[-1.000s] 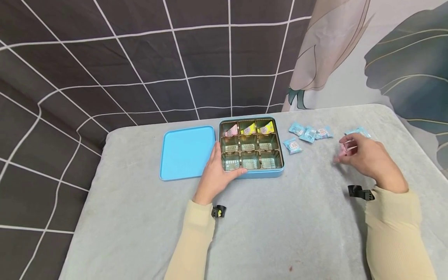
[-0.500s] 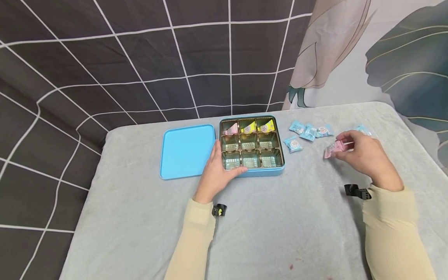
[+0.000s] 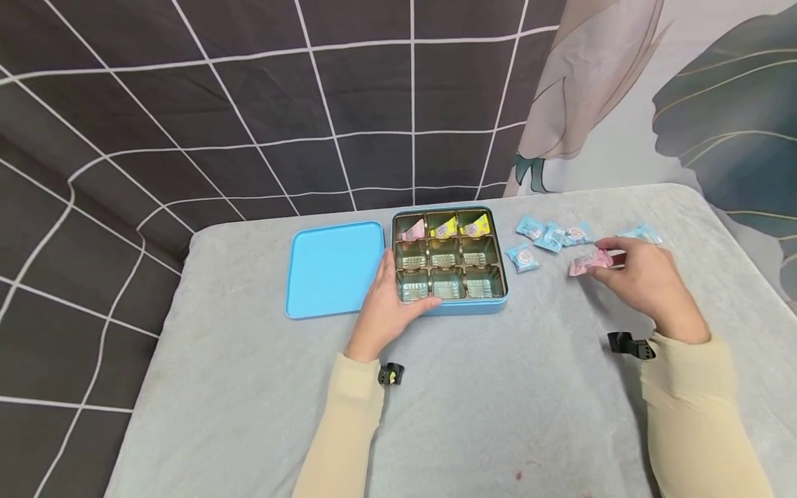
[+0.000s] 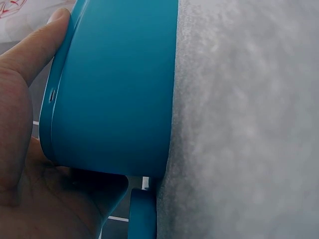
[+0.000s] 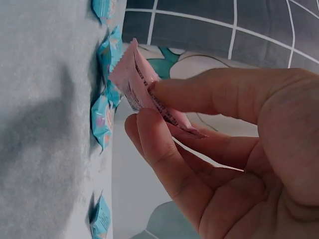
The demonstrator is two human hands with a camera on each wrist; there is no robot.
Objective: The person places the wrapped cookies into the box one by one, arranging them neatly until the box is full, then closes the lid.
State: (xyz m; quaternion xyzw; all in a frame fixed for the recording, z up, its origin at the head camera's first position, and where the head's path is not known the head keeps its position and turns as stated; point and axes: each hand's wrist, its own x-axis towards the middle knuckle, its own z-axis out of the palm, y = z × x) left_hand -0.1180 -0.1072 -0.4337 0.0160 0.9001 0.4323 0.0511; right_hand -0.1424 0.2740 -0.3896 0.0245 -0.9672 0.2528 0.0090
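Observation:
My right hand (image 3: 644,280) pinches a pink-wrapped candy (image 3: 590,263) between thumb and fingertips, raised over the table's right part. In the right wrist view the pink candy (image 5: 144,89) is tilted, its crimped end past the fingertips. My left hand (image 3: 382,311) grips the near left corner of a blue tin box (image 3: 467,309), thumb along the front rim and fingers along the left side. Inside the tin is a gold divided tray (image 3: 445,256). Its back row holds one pink candy (image 3: 414,232) and two yellow candies (image 3: 444,229); the middle and front rows are bare.
Several blue-wrapped candies (image 3: 551,237) lie right of the tin, one blue candy (image 3: 523,257) nearer it. Another blue candy (image 3: 644,234) lies behind my right hand. The tin's blue lid (image 3: 335,270) lies flat on its left. A grey cloth (image 3: 236,387) covers the table.
My right hand has moved left with the pink candy, which now shows more fully beyond the fingertips. The left hand has stayed on the tin's corner.

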